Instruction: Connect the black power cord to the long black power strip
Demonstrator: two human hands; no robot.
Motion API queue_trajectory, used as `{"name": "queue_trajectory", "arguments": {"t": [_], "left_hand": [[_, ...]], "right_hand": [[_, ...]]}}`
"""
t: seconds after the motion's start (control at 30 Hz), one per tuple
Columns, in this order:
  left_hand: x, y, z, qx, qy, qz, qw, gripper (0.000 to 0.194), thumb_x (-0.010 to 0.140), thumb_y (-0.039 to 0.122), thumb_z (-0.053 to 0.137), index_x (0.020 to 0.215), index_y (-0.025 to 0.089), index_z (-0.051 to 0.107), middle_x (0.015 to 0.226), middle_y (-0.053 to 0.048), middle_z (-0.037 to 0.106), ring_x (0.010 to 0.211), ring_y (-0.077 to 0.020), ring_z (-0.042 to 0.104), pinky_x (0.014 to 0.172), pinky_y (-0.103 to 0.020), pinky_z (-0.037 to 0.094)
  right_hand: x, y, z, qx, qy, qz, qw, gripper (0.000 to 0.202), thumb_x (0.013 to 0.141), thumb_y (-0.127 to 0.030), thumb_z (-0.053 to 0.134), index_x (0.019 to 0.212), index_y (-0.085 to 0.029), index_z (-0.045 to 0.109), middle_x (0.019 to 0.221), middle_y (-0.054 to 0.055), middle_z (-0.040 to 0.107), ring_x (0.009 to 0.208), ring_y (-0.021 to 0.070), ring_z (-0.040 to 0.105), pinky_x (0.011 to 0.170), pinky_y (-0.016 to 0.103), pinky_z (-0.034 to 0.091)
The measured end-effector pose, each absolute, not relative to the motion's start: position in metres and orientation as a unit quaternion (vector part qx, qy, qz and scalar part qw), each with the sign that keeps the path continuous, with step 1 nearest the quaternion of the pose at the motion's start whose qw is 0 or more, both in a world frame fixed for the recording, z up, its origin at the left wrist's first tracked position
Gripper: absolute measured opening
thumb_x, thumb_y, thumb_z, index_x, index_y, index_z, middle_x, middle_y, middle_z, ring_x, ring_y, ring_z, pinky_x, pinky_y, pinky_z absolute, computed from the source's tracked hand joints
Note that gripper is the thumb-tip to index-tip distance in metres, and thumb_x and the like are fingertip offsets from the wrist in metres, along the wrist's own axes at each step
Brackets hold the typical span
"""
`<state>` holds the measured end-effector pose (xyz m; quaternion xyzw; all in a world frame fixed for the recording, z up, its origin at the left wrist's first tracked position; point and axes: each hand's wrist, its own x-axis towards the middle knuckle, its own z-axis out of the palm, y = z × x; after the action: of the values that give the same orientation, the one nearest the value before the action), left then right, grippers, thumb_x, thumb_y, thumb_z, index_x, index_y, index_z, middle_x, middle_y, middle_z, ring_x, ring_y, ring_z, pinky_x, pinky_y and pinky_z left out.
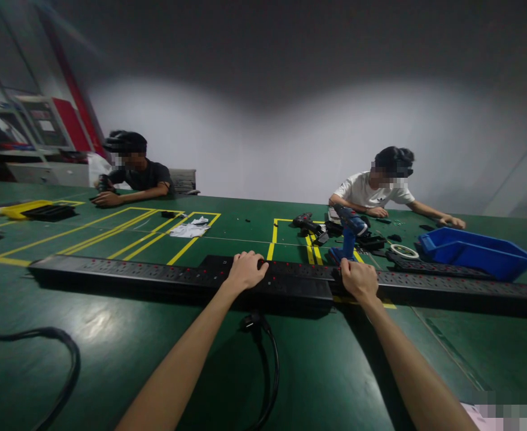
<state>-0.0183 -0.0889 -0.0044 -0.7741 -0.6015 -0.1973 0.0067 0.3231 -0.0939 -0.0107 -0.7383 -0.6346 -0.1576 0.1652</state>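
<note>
A pale wall [245, 149] stands behind a green counter [317, 365] marked with yellow tape. Across the counter lies the near strip [138, 278], a long black bar with rows of sockets; the far strip [461, 287] lies just behind it and runs on past its right end. The left hand [247, 270] is draped across the near strip onto the far one; whether its fingers grip, I cannot tell. The right hand [359, 278], beyond the near strip's right end, curls over the far strip, fingertips hidden, so its grasp is unclear. In front of the near strip lies a plug [251, 323]; behind its right end stands a blue drill [348, 236]. A blue bin [479, 254] sits well to its right.
</note>
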Motion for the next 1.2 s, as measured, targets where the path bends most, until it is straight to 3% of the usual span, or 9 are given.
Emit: {"name": "queue_trajectory", "arguments": {"t": [0.33,0.5,0.87,1.07,1.2], "left_hand": [[-0.016,-0.090,-0.003,-0.780,-0.594,-0.198,0.015,0.042,0.089,0.050,0.045,0.111,0.023,0.068,0.106,-0.010,0.066,0.104,-0.0281,0.056,0.094,-0.043,0.037],[-0.012,-0.089,-0.004,-0.813,-0.540,-0.217,0.002,0.037,0.092,0.040,0.043,0.119,0.026,0.065,0.110,-0.007,0.067,0.105,-0.0246,0.057,0.096,-0.040,0.038],[-0.009,-0.086,-0.006,-0.804,-0.542,-0.244,-0.016,0.032,0.092,0.033,0.043,0.110,0.025,0.069,0.105,-0.006,0.068,0.101,-0.0224,0.059,0.093,-0.036,0.043],[-0.011,-0.087,-0.007,-0.812,-0.527,-0.248,-0.012,0.031,0.092,0.030,0.043,0.107,0.023,0.069,0.107,-0.005,0.069,0.100,-0.0211,0.060,0.094,-0.035,0.044],[-0.011,-0.088,-0.006,-0.806,-0.531,-0.262,0.002,0.028,0.090,0.029,0.045,0.100,0.022,0.071,0.102,-0.006,0.070,0.099,-0.0217,0.060,0.092,-0.035,0.045]], "right_hand": [[0.329,-0.092,-0.011,-0.739,-0.631,-0.168,0.166,0.058,0.095,-0.039,0.026,0.078,-0.013,0.075,0.083,0.015,0.072,0.081,0.0246,0.063,0.078,0.035,0.032],[0.325,-0.090,-0.013,-0.754,-0.613,-0.153,0.180,0.059,0.096,-0.040,0.025,0.083,-0.013,0.076,0.085,0.016,0.071,0.085,0.0256,0.062,0.080,0.036,0.031],[0.321,-0.092,-0.013,-0.753,-0.611,-0.129,0.205,0.061,0.096,-0.043,0.023,0.082,-0.013,0.075,0.087,0.016,0.071,0.087,0.0250,0.062,0.083,0.036,0.031],[0.320,-0.093,-0.006,-0.764,-0.599,-0.091,0.222,0.046,0.093,-0.038,0.034,0.090,-0.016,0.073,0.092,0.014,0.071,0.091,0.0253,0.062,0.082,0.035,0.034],[0.291,-0.099,0.030,-0.734,-0.619,-0.022,0.277,0.031,0.087,-0.031,0.045,0.102,-0.021,0.070,0.100,0.008,0.071,0.093,0.0222,0.062,0.074,0.029,0.037]]}}
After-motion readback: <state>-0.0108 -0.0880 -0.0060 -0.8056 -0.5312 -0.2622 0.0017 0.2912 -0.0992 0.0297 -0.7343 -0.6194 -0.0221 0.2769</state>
